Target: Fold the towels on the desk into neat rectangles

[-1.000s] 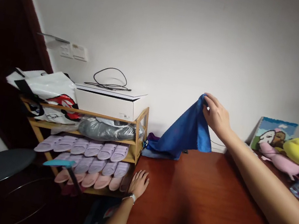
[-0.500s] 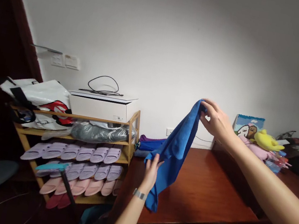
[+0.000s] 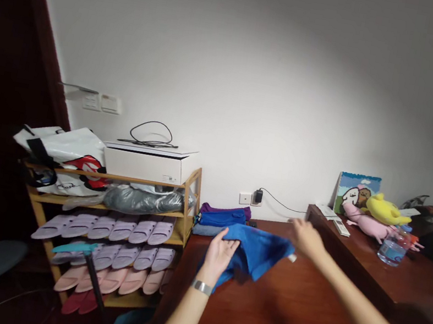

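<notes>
A blue cloth with a small white tag hangs over the wooden table, its top edge stretched out to the right. My left hand, with a silver band on the wrist, grips the cloth's left end between thumb and fingers. At the cloth's far right corner is my right hand; motion smears its fingers, so whether they still pinch the corner is unclear. Behind the left hand lies a stack of folded cloths in purple, blue and grey-blue, against the wall.
A wooden rack of slippers, topped by a white box and a bag, stands left of the table. On the right, a raised surface carries a water bottle, plush toys and a remote.
My right hand has come down and slightly right, bringing the raised end of the cloth from upright to nearly level. My left hand still grips the other end.
</notes>
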